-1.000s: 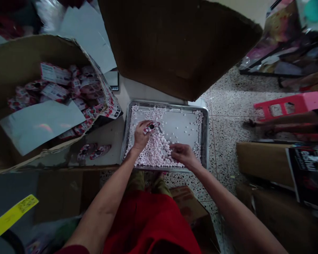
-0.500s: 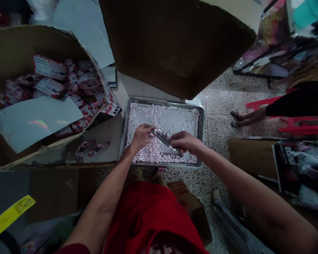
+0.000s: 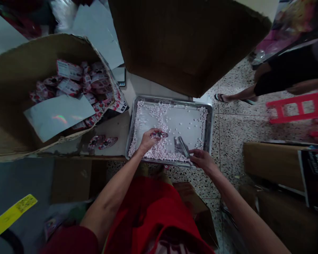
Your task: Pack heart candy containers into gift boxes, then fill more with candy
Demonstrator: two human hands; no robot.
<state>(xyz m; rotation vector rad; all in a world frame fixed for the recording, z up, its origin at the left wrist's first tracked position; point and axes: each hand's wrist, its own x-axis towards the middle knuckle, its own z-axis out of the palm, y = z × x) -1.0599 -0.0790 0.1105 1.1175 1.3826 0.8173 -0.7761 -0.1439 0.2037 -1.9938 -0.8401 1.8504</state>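
A metal tray [image 3: 172, 164] holds many small pale pink, pellet-like pieces [image 3: 159, 150], heaped mostly in its left half and along the near edge. Over the middle of the tray, my left hand [image 3: 148, 140] is closed around a small printed packet [image 3: 159, 135]; a few pale pieces show at its opening. My right hand [image 3: 201, 158], at the tray's near right edge, grips the end of a greyish scoop [image 3: 184, 146]. The scoop's wide part lies low over the tray, beside the heap.
At left, a cardboard box [image 3: 69, 42] contains several printed packets [image 3: 69, 70] and a white sheet [image 3: 59, 114]. Two more packets [image 3: 103, 141] lie between box and tray. A large brown carton [image 3: 185, 46] stands behind the tray. To the right are another person's leg [image 3: 240, 95] and a red stool [image 3: 296, 107].
My right hand has drawn the scoop away from the packet, toward the right and nearer to me. My left hand still holds the packet. The person at right has shifted position.
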